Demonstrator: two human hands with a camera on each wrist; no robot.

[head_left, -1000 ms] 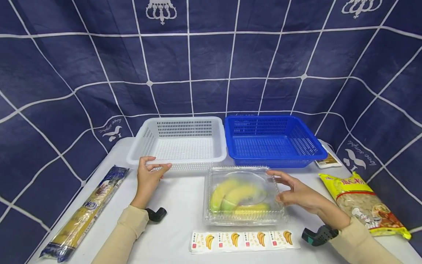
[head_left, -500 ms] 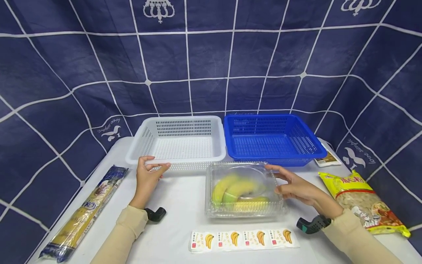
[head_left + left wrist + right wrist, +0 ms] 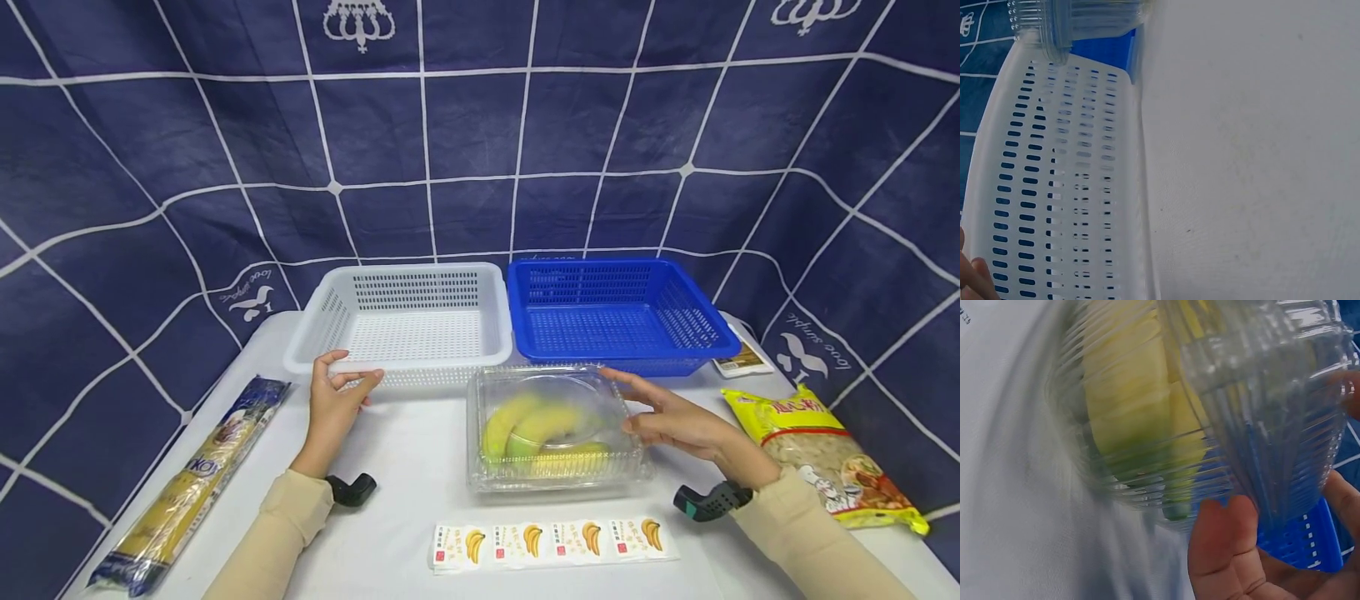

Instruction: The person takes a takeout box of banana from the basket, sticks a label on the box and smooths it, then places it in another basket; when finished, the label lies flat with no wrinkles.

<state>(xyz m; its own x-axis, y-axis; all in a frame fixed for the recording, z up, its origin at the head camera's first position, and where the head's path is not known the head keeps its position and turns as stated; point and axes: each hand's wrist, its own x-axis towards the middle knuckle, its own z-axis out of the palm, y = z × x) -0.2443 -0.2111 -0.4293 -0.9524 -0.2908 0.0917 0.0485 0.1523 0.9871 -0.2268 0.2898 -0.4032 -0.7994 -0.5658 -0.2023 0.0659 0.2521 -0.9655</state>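
A clear plastic clamshell box (image 3: 551,475) with yellow-green bananas (image 3: 551,425) inside is near the middle, in front of the baskets, its lid closed. My right hand (image 3: 678,421) grips its right side, thumb on the near side and fingers at the far corner; the right wrist view shows the thumb (image 3: 1222,547) against the ribbed plastic. At the left, the fingers of my left hand (image 3: 333,408) pinch the front rim of a white perforated basket (image 3: 405,367). Only a few of those fingers (image 3: 975,278) show at the corner of the left wrist view.
A blue basket (image 3: 622,354) stands right of the white one. Banana-print labels (image 3: 555,546) lie along the front. Long packaged pasta (image 3: 195,483) lies at left; a yellow bag (image 3: 825,458) and small packet (image 3: 742,358) are at right. A blue checked curtain (image 3: 480,125) surrounds the table.
The box of bananas has shifted slightly away from me, towards the baskets, with my right hand still gripping it. My left hand stays at the white basket's rim.
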